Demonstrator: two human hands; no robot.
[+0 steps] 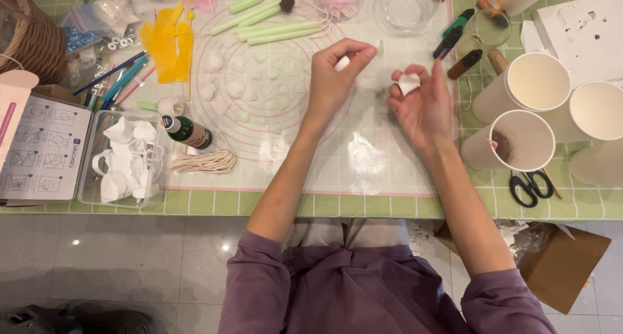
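Head view. The left hand [337, 71] pinches a small white clay piece [342, 63] between thumb and fingertips, just above the centre of the translucent work mat [363, 159]. The right hand [425, 103], palm up at 3 o'clock of the left, cups a white clay lump [409, 83] in curled fingers, lightly closed on it.

Handling judgement: the clay looks soft, light and easily dented; a gentle fingertip hold at the edges suits it, since a hard squeeze would likely deform it. It may be tacky.

Pose: both forearms rise from 6 o'clock and converge over the mat, wrists lifted, hands apart but near.

Surroundings: flattened white petals [250, 87] lie on the mat at 9 o'clock of the left hand; paper cups [535, 84] stand at 3 o'clock; scissors [531, 186] at 4 o'clock.
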